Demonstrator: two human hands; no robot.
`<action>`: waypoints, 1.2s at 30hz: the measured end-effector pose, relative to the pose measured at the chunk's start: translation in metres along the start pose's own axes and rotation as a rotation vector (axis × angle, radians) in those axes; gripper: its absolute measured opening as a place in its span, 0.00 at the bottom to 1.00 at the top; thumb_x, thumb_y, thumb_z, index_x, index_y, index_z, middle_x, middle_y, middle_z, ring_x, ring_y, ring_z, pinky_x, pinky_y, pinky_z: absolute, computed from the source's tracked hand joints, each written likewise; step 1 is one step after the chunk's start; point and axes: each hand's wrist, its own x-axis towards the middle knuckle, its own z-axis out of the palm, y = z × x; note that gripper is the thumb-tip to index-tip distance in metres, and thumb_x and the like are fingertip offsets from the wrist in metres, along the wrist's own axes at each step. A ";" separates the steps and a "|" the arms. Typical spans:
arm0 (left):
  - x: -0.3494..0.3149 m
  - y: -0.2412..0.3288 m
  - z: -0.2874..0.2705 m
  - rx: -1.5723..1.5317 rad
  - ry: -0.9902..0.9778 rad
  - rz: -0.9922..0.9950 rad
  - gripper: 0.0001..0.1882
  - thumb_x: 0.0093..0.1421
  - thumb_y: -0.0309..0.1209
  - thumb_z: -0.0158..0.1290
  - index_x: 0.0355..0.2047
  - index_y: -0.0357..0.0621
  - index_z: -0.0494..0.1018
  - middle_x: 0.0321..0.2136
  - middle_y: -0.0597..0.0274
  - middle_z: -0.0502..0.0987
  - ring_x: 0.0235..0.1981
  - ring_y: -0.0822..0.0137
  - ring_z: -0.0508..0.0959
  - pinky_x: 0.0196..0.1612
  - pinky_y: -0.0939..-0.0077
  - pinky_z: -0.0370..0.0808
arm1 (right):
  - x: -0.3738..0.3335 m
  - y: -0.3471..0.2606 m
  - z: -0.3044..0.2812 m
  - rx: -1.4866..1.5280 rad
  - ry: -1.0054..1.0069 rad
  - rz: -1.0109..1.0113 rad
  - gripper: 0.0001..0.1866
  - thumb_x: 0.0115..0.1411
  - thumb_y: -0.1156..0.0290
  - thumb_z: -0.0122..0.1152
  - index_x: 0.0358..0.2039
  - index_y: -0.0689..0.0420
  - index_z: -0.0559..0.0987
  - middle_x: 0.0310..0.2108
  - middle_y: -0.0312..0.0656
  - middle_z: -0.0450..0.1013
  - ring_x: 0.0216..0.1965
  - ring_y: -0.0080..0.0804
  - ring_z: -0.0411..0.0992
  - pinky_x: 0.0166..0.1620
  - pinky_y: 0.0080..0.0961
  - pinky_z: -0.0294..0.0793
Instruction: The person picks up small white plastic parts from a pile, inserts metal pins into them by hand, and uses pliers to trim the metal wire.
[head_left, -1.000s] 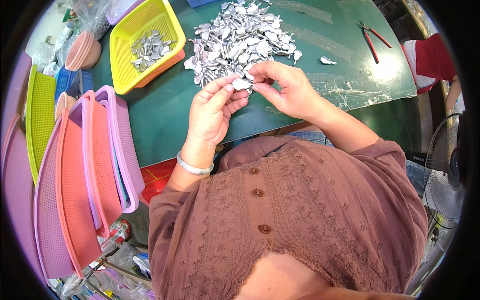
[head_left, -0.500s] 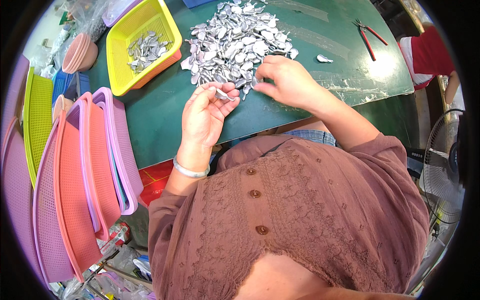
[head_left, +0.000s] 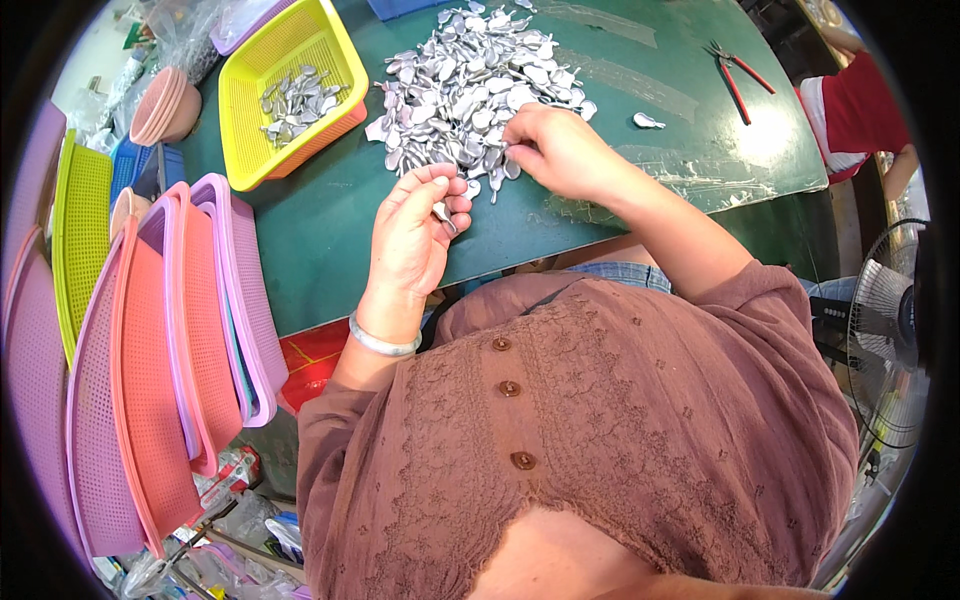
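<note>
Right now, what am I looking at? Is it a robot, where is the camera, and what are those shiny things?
No robot here, just a person's own two hands. The camera sits on the person's head and looks down, so you see their brown shirt too. Its round lens makes straight edges look bent.

On the green table is a big pile of silver pieces. A yellow basket holds more, and red-handled pliers lie on the right.

The left hand holds a small silver piece. The right hand is at the pile's edge; I can't tell whether its fingers grip anything.
</note>
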 end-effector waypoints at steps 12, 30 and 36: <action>0.005 0.004 0.020 0.065 -0.057 0.026 0.08 0.57 0.29 0.48 0.35 0.38 0.71 0.23 0.64 0.72 0.20 0.77 0.69 0.21 0.85 0.65 | -0.003 -0.011 -0.021 0.913 -0.367 0.336 0.08 0.54 0.69 0.54 0.31 0.59 0.73 0.22 0.31 0.70 0.22 0.17 0.65 0.26 0.13 0.63; 0.009 -0.008 0.010 -0.141 -0.180 0.091 0.08 0.59 0.26 0.45 0.37 0.38 0.71 0.28 0.63 0.72 0.27 0.75 0.70 0.29 0.82 0.69 | -0.012 -0.009 -0.014 0.760 -0.137 0.102 0.08 0.51 0.79 0.54 0.34 0.63 0.72 0.29 0.38 0.71 0.31 0.22 0.70 0.34 0.18 0.70; 0.007 -0.007 0.008 -0.233 -0.223 0.069 0.09 0.61 0.26 0.39 0.36 0.38 0.69 0.35 0.54 0.72 0.37 0.62 0.74 0.40 0.67 0.73 | -0.017 0.006 -0.014 -0.201 0.074 0.006 0.07 0.47 0.74 0.57 0.29 0.60 0.73 0.29 0.44 0.69 0.32 0.40 0.70 0.35 0.30 0.70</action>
